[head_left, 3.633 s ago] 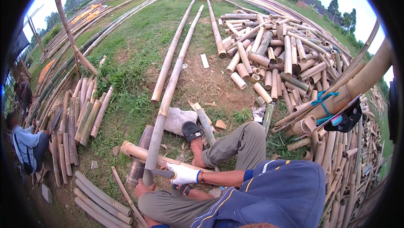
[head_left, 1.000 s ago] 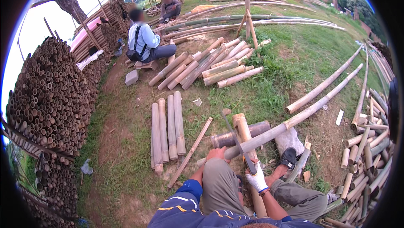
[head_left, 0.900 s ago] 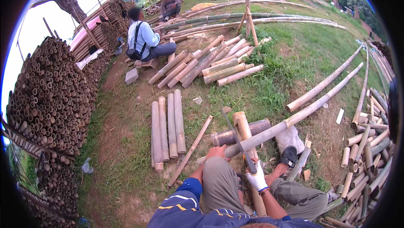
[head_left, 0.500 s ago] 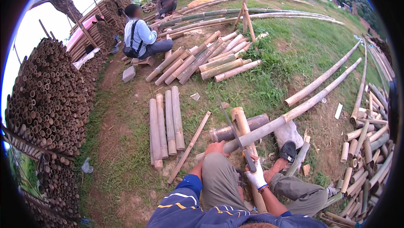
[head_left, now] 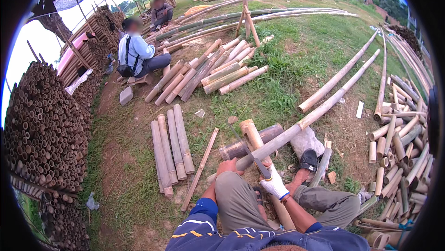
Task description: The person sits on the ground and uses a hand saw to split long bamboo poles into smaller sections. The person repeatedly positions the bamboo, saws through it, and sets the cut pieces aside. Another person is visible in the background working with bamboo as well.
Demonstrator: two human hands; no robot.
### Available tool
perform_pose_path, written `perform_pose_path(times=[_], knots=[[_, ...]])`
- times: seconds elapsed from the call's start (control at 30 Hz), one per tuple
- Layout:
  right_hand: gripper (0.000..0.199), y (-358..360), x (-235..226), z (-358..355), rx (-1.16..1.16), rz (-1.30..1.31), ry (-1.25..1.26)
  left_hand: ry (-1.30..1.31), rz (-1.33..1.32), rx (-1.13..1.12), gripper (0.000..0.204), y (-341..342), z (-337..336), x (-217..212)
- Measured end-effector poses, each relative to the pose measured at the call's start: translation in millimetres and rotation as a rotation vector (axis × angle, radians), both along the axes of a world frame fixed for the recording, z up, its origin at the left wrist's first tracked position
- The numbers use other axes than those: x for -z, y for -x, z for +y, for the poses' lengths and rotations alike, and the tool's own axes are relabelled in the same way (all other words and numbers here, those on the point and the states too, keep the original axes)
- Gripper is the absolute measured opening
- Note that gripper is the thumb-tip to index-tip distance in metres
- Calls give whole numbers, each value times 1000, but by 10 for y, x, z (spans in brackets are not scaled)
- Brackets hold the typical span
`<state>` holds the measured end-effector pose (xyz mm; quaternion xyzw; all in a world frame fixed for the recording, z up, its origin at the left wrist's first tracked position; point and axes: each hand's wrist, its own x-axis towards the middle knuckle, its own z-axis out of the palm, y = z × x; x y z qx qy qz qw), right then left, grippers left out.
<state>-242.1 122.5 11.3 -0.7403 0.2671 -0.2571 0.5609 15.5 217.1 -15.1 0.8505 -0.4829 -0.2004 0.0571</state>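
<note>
A long bamboo pole (head_left: 320, 112) slants from the far right down to my left knee. My bare left hand (head_left: 229, 166) is closed on its near end, beside the knee. In a white glove, my right hand (head_left: 275, 184) grips the dark handle of a handsaw (head_left: 249, 153). The saw's blade lies across the pole, just right of my left hand, its tip pointing away from me. Beneath the pole runs a thick bamboo length (head_left: 250, 133) between my legs, with a darker bamboo piece (head_left: 269, 135) lying crosswise. My left fingers are partly hidden.
A pale block (head_left: 306, 143) sits under the pole near my sandalled foot (head_left: 308, 160). Cut bamboo lengths (head_left: 172, 151) lie left of me, with a thin strip (head_left: 200, 170). Stacked bamboo (head_left: 48, 126) stands far left; a loose pile (head_left: 408, 153) is right. Two people sit beyond.
My right hand and the saw's handle have moved forward, closer to the pole, and the blade's tip appears lower. My left hand stays on the pole. The view has shifted slightly.
</note>
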Motion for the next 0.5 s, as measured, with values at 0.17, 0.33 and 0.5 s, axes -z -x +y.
perform_pose_path(times=[0.17,0.33,0.5], knots=[[62,17,-67,38,23,-19,18,-19,-10,-2,87,-2,19,72],[68,117,383,1,49,13,121,8,-11,-5,86,70,-24,5],[66,274,384,175,8,-11,-132,29,6,-19,86,15,55,28]])
